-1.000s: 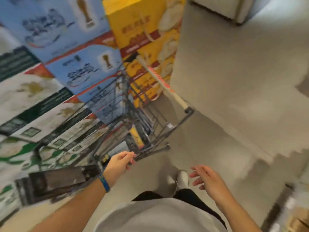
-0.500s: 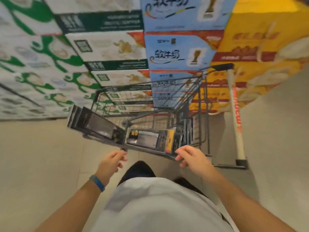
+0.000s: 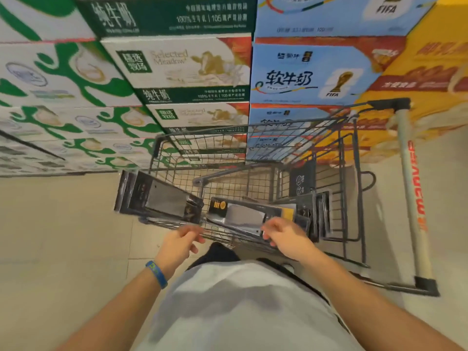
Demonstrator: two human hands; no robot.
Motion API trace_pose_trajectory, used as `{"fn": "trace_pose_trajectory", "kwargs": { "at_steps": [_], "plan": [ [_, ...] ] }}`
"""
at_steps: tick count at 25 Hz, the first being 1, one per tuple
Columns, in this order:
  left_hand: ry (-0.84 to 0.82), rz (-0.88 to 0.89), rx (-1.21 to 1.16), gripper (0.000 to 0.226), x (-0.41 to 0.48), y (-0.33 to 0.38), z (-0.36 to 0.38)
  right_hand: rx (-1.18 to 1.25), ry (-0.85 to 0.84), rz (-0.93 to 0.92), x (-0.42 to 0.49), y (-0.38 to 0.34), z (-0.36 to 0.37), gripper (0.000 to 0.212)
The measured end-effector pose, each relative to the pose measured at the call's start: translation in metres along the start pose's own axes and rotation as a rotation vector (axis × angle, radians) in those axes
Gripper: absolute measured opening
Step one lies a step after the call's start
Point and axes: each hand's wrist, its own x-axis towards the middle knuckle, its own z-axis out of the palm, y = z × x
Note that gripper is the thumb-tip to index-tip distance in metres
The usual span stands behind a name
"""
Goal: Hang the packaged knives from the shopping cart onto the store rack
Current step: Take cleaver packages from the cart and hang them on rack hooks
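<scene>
A grey wire shopping cart (image 3: pixel 352 178) stands in front of me. Several packaged knives lie along its near side: a stack of dark cleaver packs (image 3: pixel 159 198) sticks out over the left end, and a cleaver pack with a yellow label (image 3: pixel 243 216) lies in the middle. More dark packs (image 3: pixel 314 211) stand at the right. My left hand (image 3: pixel 179 244) hovers just below the left stack, fingers loosely curled and holding nothing. My right hand (image 3: pixel 286 236) reaches over the near edge of the middle pack, fingers relaxed. No store rack is in view.
Stacked milk cartons fill the far side: green and white boxes (image 3: pixel 126 72), blue boxes (image 3: pixel 304 74), yellow boxes (image 3: pixel 435 72). The cart's handle (image 3: pixel 412 193) runs along the right. Pale tiled floor (image 3: pixel 55 236) lies to the left and right.
My view has swung round to face the cart. Both hands have come up to its near edge, the right hand now over the middle knife pack.
</scene>
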Motion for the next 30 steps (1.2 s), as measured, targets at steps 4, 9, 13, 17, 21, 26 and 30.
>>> {"fn": "trace_pose_trajectory", "kwargs": {
  "at_steps": [4,9,13,17,21,26,30],
  "plan": [
    [-0.057,-0.048,0.059,0.019,0.056,0.037,-0.031,-0.271,0.054,0.053,0.030,-0.037,0.011,0.029],
    [-0.184,-0.026,0.044,0.019,0.110,0.091,-0.037,-0.439,0.202,0.038,0.060,-0.040,-0.004,0.028],
    [-0.195,-0.032,0.081,0.020,0.116,0.094,-0.020,-0.686,0.225,0.081,0.094,-0.025,-0.013,0.039],
    [-0.232,-0.063,0.111,0.023,0.099,0.069,-0.006,-0.955,0.003,0.230,0.110,-0.005,-0.004,0.071],
    [-0.258,-0.122,0.132,0.024,0.095,0.054,-0.001,-1.168,0.241,0.194,0.093,0.012,0.029,0.057],
    [-0.244,-0.127,0.170,0.026,0.111,0.062,-0.005,-1.055,0.282,0.148,0.099,0.001,0.029,0.037],
    [-0.256,-0.086,0.209,0.025,0.116,0.070,-0.007,-0.738,0.117,0.310,0.113,0.002,-0.001,0.047]
  ]
}}
